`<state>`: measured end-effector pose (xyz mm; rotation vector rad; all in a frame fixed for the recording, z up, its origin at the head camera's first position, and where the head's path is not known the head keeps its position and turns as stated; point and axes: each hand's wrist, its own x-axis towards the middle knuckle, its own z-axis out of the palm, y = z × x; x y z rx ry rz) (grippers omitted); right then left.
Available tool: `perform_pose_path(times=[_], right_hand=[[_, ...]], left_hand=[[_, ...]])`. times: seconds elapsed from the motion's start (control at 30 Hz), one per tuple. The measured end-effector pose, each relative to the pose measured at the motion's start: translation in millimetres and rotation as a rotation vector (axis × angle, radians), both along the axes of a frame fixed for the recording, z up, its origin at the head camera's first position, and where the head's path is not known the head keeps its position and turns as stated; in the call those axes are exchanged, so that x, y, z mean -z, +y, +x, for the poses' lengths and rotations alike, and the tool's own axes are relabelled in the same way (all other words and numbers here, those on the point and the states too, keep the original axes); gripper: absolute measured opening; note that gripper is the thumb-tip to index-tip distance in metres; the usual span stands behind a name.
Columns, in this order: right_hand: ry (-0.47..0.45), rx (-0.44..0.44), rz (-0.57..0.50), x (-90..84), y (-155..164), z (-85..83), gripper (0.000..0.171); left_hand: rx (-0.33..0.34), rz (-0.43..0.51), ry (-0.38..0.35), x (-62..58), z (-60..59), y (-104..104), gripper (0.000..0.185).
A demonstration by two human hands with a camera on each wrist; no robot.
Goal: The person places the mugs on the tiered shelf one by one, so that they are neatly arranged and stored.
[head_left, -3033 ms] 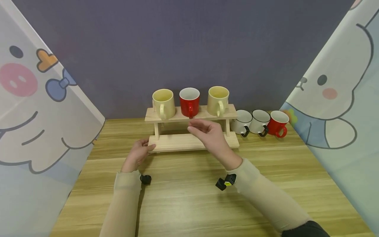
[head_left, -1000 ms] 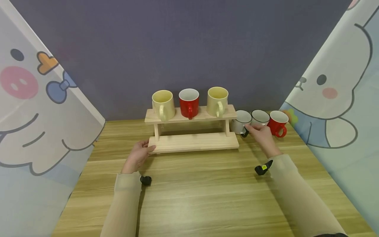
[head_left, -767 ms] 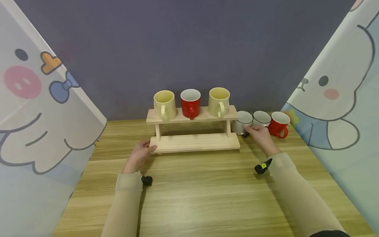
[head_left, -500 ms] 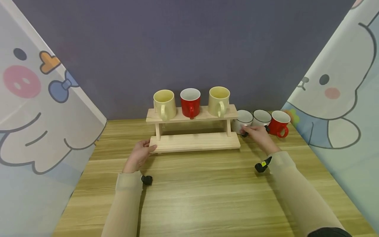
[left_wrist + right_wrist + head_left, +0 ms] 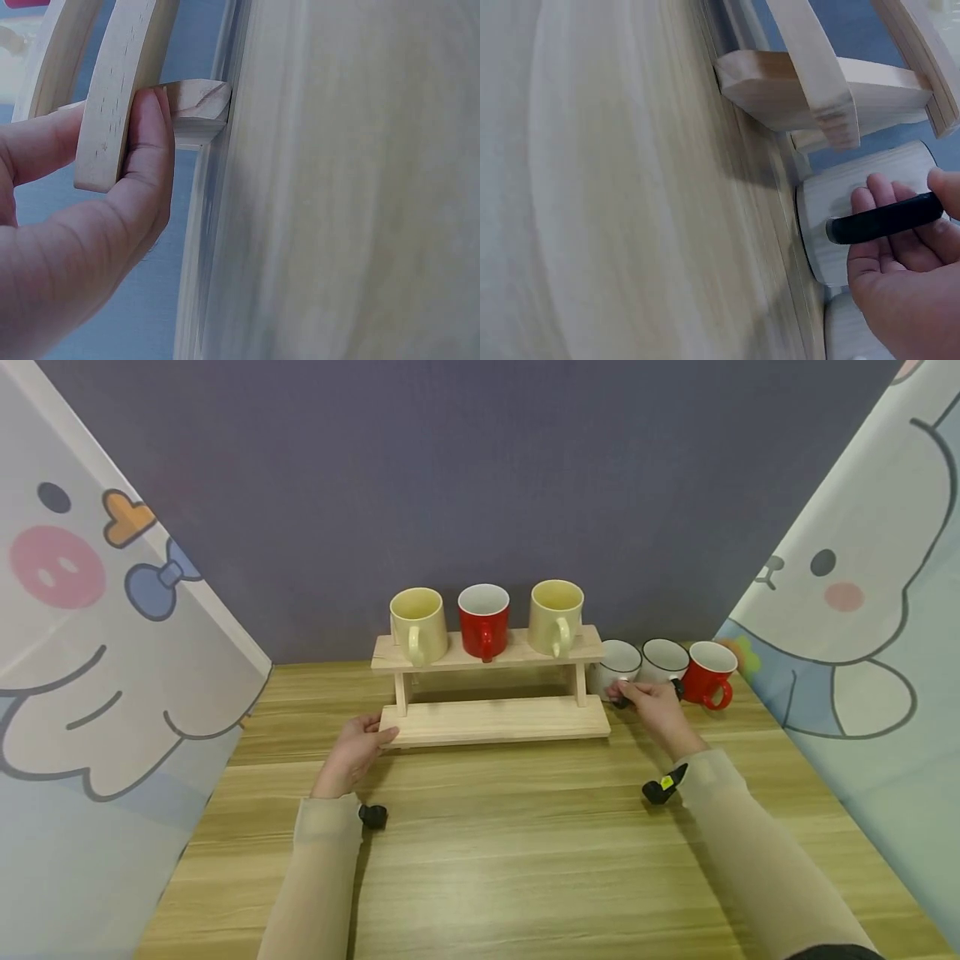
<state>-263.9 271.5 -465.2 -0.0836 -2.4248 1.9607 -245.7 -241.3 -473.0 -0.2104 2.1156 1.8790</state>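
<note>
At the right end of the rack (image 5: 495, 712), the black handle (image 5: 885, 220) of a white mug (image 5: 609, 675) is gripped between thumb and fingers of the right hand (image 5: 663, 714). At the opposite end, the lower shelf (image 5: 480, 723) is pinched by the left hand (image 5: 351, 750), thumb on top.

Change noted: within the last three seconds the right hand was brought from in front of the rack to this mug, and its fingers are now seated behind the handle. Judged from this, a hold has been secured; no lift is seen, the mug being upright on the desk (image 5: 480, 843).

Beside it, a second white mug (image 5: 663, 664) and a red mug (image 5: 703, 681) are lined up. On the upper shelf (image 5: 517, 647), two yellow mugs (image 5: 431, 639) are set, with another red mug (image 5: 472, 631) between.
</note>
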Motion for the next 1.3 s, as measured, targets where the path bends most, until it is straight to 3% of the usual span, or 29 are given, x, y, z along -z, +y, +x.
perform_pose_path(times=[0.33,0.9,1.3], right_hand=[[0.14,0.086,-0.247,-17.0,-11,13.6,0.041],[0.223,0.132,-0.351,-49.3,-16,52.5,0.038],[0.239,0.031,-0.403,-57.9,-39,88.2,0.033]], left_hand=[[-0.005,0.008,-0.003,-3.2,1.7,2,0.074],[-0.002,0.026,-0.005,-2.3,1.9,1,0.075],[-0.001,0.008,-0.006,-2.0,2.1,0,0.075]])
